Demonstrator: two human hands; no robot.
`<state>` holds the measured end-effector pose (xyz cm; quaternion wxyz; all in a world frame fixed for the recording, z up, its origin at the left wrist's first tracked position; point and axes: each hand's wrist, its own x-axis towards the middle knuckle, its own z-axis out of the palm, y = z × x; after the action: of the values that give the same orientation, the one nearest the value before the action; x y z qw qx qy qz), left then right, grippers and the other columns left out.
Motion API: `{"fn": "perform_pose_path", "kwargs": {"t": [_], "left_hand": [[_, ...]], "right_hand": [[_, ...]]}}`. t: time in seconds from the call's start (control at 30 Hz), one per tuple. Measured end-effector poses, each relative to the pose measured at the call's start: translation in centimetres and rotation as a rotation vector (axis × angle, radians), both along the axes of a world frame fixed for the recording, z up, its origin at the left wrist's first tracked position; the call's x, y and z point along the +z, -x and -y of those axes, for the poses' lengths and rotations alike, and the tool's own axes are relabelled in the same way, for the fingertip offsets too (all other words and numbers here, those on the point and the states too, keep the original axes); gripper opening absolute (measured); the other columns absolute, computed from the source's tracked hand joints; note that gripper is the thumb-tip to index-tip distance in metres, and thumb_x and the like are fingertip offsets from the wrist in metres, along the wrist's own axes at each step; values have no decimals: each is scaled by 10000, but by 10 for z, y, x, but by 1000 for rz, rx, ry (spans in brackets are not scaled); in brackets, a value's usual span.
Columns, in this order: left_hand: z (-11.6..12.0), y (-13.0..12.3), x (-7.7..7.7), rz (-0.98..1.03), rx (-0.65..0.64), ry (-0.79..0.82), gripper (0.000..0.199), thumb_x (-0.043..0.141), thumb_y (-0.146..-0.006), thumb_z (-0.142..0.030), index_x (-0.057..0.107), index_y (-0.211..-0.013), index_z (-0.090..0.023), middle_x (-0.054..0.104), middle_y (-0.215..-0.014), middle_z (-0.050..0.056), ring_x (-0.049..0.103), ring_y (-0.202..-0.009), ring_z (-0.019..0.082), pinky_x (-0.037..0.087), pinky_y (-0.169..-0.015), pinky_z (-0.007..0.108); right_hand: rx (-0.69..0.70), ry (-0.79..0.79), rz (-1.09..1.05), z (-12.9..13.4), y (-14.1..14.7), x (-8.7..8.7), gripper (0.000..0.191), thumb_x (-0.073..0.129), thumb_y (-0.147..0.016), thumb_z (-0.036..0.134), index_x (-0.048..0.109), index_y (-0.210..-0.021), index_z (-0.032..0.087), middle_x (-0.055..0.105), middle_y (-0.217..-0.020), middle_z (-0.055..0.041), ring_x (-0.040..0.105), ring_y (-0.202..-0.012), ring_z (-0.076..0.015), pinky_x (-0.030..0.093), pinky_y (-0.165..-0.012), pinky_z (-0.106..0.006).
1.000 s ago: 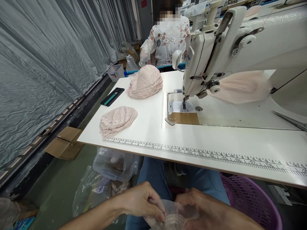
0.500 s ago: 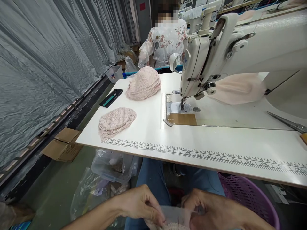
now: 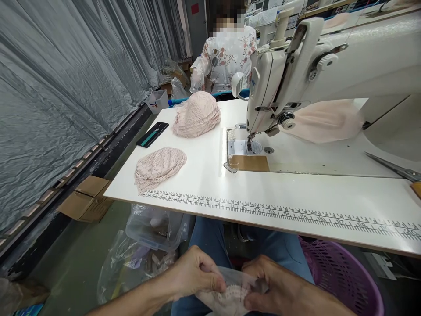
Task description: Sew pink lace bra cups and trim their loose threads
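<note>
Over my lap, below the table's front edge, my left hand (image 3: pixel 200 276) pinches the left side of a sheer, pale lace-edged fabric piece (image 3: pixel 230 292). My right hand (image 3: pixel 268 285) grips the same piece at its right side, with thumb and fingers closed on it. Part of the fabric is hidden by the hands and cut off at the bottom of the view. On the white table (image 3: pixel 204 175), a flat pile of pink lace pieces (image 3: pixel 159 166) lies at the left, and a taller pink lace stack (image 3: pixel 197 115) stands behind it.
A sewing machine (image 3: pixel 272 92) stands at the right, pink fabric (image 3: pixel 329 120) under its arm. Scissors (image 3: pixel 393 166) lie at the right edge, a phone (image 3: pixel 152 134) at the left. Below are a purple basket (image 3: pixel 345 276) and a plastic bin (image 3: pixel 154 230). A person (image 3: pixel 226 57) sits beyond.
Both hands have risen slightly with the fabric, and my right hand has shifted left, closer to my left hand. More of the lace edge shows between them.
</note>
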<state>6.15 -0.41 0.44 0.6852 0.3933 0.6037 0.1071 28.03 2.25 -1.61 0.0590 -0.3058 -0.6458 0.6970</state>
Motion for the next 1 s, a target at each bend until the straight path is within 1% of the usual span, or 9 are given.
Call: {"fn": "perform_pose_path", "kwargs": {"t": [0.07,0.13,0.23,0.3,0.47,0.63,0.8,0.9,1.0], "left_hand": [[0,3,3,49,-19,15,338,824,-509,-424,753,-635,-119,558,-502,-5,414,-487,82,297,-477,195],[-1,7,6,118,-100,32,384,845,-490,-420,767,-728,-130,573,-548,-8,433,-523,91,326,-515,201],[0,11,8,143,-220,-15,426,874,-447,-420,761,-740,-131,517,-536,-35,386,-524,80,283,-498,195],[0,10,9,130,-250,-46,420,869,-460,-445,755,-708,-126,482,-517,-42,359,-515,74,252,-482,198],[0,4,8,142,-226,0,483,865,-423,-504,749,-701,-126,444,-504,-50,327,-509,70,229,-471,200],[1,6,4,135,-232,-104,508,868,-409,-521,755,-718,-133,454,-554,-49,344,-541,71,216,-469,193],[1,13,3,165,-262,-119,517,872,-423,-507,772,-789,-156,549,-631,-25,393,-566,83,276,-493,184],[-1,11,5,195,-256,-106,493,872,-433,-503,780,-781,-167,572,-644,-17,418,-561,82,304,-505,185],[-2,8,6,244,-240,-38,482,850,-467,-534,783,-804,-197,632,-676,-1,490,-585,96,393,-580,187]], "right_hand": [[-3,28,2,-1,-1,1,85,576,-664,174,547,-585,161,375,-548,75,324,-521,-65,227,-463,-199],[25,83,-18,-3,-4,2,90,538,-682,192,527,-598,164,362,-537,75,316,-503,-64,229,-446,-194],[69,156,-50,-7,-9,4,105,519,-704,225,514,-621,161,382,-561,65,334,-514,-68,261,-455,-188],[95,175,-69,-9,-13,5,108,524,-714,233,527,-642,153,404,-589,56,351,-544,-75,282,-486,-191],[131,181,-85,-7,-13,6,172,608,-715,280,503,-648,162,402,-606,55,341,-561,-76,268,-489,-192],[77,147,-91,-1,-3,-5,284,674,-709,350,492,-596,163,411,-591,55,341,-550,-76,250,-476,-202],[61,126,-120,-3,-4,-8,281,721,-689,365,583,-594,139,465,-637,44,400,-588,-85,279,-510,-200],[77,151,-124,-6,-8,-8,329,744,-672,442,670,-623,125,506,-634,31,423,-584,-86,284,-500,-194],[82,195,-92,-6,-10,-11,409,737,-663,528,733,-681,119,500,-568,31,412,-520,-75,301,-466,-185]]}}
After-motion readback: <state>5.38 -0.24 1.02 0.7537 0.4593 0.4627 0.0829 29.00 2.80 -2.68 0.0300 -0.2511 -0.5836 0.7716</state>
